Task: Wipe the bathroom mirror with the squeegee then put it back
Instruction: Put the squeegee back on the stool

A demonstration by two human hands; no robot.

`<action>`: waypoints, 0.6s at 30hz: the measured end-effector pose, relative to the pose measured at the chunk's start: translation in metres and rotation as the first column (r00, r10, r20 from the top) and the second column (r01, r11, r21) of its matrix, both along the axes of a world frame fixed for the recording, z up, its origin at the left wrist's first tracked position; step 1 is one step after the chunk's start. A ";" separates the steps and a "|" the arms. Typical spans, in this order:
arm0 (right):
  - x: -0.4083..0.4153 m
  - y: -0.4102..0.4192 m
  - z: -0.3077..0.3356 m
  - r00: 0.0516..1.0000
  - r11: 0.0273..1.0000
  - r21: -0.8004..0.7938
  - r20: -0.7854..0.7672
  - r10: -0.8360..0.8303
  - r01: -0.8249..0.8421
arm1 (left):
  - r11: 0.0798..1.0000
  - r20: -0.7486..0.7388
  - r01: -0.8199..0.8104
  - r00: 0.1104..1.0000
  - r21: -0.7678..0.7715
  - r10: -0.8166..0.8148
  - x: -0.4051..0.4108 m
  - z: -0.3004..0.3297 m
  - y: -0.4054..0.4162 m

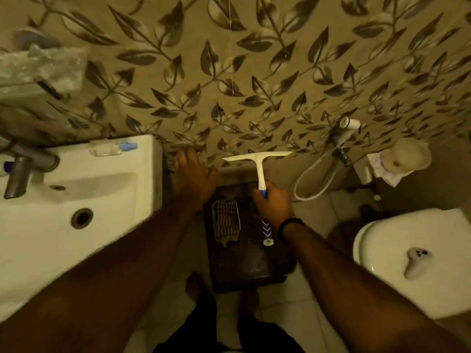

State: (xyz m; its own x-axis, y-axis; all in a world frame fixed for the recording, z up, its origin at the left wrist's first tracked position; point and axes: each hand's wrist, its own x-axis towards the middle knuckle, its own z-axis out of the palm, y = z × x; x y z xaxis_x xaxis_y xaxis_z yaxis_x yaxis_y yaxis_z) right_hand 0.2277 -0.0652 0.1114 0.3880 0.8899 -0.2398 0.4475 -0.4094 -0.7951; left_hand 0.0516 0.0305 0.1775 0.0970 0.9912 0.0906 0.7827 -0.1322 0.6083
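My right hand [274, 203] grips the blue and white handle of a squeegee [258, 159]. Its white blade points up and lies level against the leaf-patterned wall tiles. The handle's end sticks out below my wrist. My left hand [195, 171] is spread out, fingers apart, against the wall beside the sink's right edge, holding nothing. No mirror shows in this view.
A white sink [122, 189] with a metal tap [23, 171] fills the left. A dark stool [254, 250] bearing a small basket with a cloth [226, 224] stands below my hands. A white toilet [413, 263] is at right, with a hose sprayer [349, 124] and a paper roll [405, 156] on the wall.
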 end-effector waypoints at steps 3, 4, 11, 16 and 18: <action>0.002 -0.001 -0.027 0.998 0.996 -0.093 0.064 0.019 -0.013 | 0.998 -0.074 0.021 0.997 -0.066 -0.025 0.001 -0.026 -0.004; 0.002 -0.002 -0.035 0.994 0.996 -0.083 0.101 0.028 -0.019 | 0.996 -0.099 0.019 0.995 -0.087 -0.028 0.002 -0.037 -0.006; 0.001 -0.011 -0.087 0.991 0.976 -0.217 0.117 0.060 -0.033 | 0.964 -0.218 0.026 0.972 -0.265 -0.086 0.016 -0.106 -0.031; 0.001 -0.017 -0.124 0.987 0.949 -0.312 0.140 0.084 -0.037 | 0.956 -0.220 0.063 0.967 -0.286 -0.129 0.020 -0.138 -0.041; 0.002 -0.017 -0.136 0.985 0.943 -0.330 0.151 0.082 -0.028 | 0.948 -0.231 0.067 0.962 -0.312 -0.144 0.020 -0.148 -0.040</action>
